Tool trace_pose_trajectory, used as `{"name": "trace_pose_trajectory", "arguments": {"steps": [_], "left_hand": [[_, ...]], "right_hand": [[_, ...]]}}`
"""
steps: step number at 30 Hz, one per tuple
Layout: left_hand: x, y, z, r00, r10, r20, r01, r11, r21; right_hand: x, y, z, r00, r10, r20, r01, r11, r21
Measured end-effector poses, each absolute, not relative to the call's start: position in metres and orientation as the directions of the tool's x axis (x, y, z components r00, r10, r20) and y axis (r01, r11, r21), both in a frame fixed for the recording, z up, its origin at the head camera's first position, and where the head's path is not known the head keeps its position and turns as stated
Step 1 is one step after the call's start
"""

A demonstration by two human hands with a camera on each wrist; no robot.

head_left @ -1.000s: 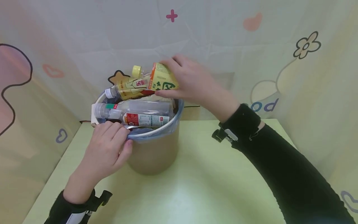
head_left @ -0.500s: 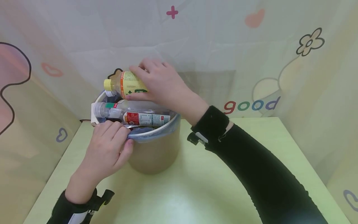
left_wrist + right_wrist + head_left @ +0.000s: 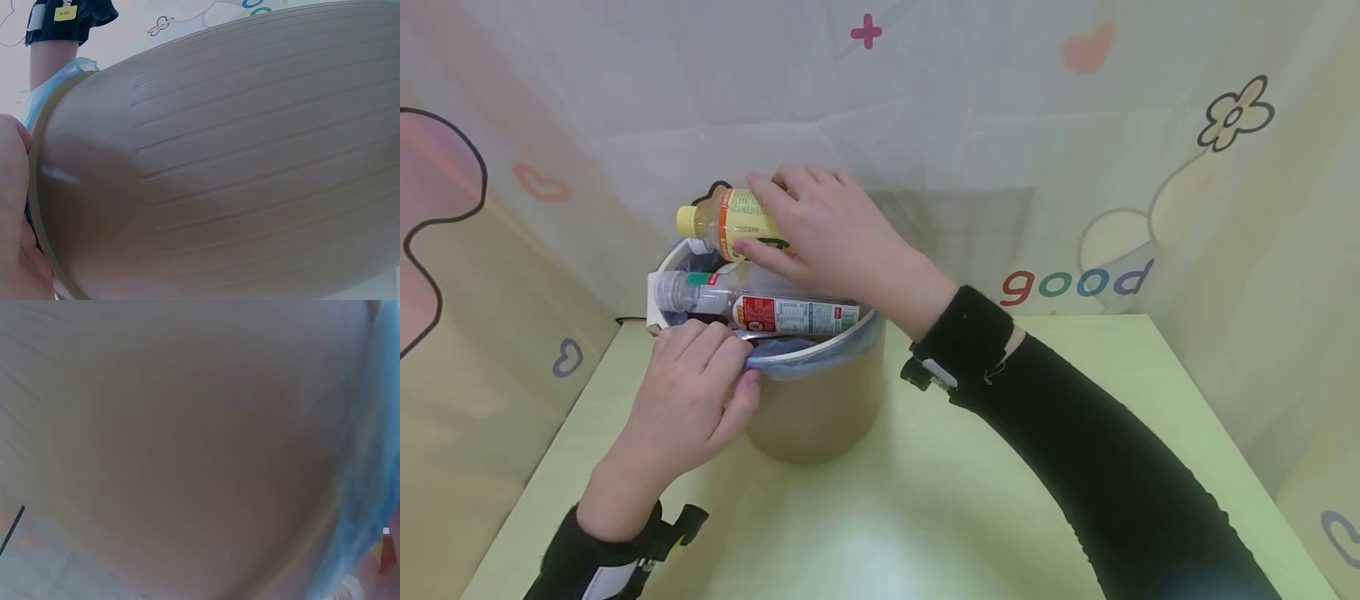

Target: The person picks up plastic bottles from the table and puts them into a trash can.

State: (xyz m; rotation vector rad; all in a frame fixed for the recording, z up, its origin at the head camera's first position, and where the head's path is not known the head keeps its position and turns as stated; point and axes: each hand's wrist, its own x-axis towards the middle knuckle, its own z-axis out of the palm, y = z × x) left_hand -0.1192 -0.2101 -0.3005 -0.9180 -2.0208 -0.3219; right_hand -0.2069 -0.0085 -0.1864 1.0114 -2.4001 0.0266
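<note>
My right hand [image 3: 838, 233] grips a plastic bottle [image 3: 743, 221] with a yellow cap and yellow label, lying sideways across the back of a bin [image 3: 816, 417]. My left hand [image 3: 681, 400] holds the bin's near-left rim, fingers curled over it. In front of the yellow bottle lies a clear bottle [image 3: 797, 313] with a red-and-white label. A blue bag [image 3: 797, 358] lines the bin and folds over its rim. In the left wrist view, my left hand [image 3: 19, 212] is at the rim beside the ribbed bin wall [image 3: 262, 144]. The right hand's fingertips are hidden behind the yellow bottle.
The bin stands on a pale green table [image 3: 970, 483], close to a printed curtain [image 3: 940, 108]. A white box-like piece [image 3: 656, 304] shows at the bin's left edge. The liner [image 3: 369, 469] and bin wall fill most of the right wrist view.
My right hand has carried the yellow-capped bottle left over the bin, covering most of the yellow-labelled bottle at the back. In the last half second its thumb has shifted slightly. My left hand stays put.
</note>
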Motion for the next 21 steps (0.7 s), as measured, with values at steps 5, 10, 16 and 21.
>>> {"name": "trace_pose_trajectory", "arguments": {"steps": [5, 10, 16, 21], "left_hand": [[-0.119, -0.211, -0.301, -0.356, 0.488, 0.797, 0.712, 0.694, -0.107], [-0.118, -0.211, -0.300, -0.331, 0.484, 0.810, 0.719, 0.685, -0.116], [-0.117, -0.211, -0.298, -0.317, 0.485, 0.815, 0.726, 0.677, -0.120], [-0.118, -0.211, -0.295, -0.319, 0.492, 0.810, 0.730, 0.673, -0.122]], "right_hand": [[-0.204, 0.000, -0.182, -0.602, -0.649, 0.465, -0.682, 0.721, 0.123], [-0.202, 0.018, -0.179, -0.620, -0.621, 0.480, -0.689, 0.723, 0.045], [-0.200, 0.054, -0.186, -0.558, -0.579, 0.595, -0.727, 0.687, -0.013], [-0.196, 0.089, -0.197, -0.550, -0.538, 0.639, -0.728, 0.683, -0.051]]}}
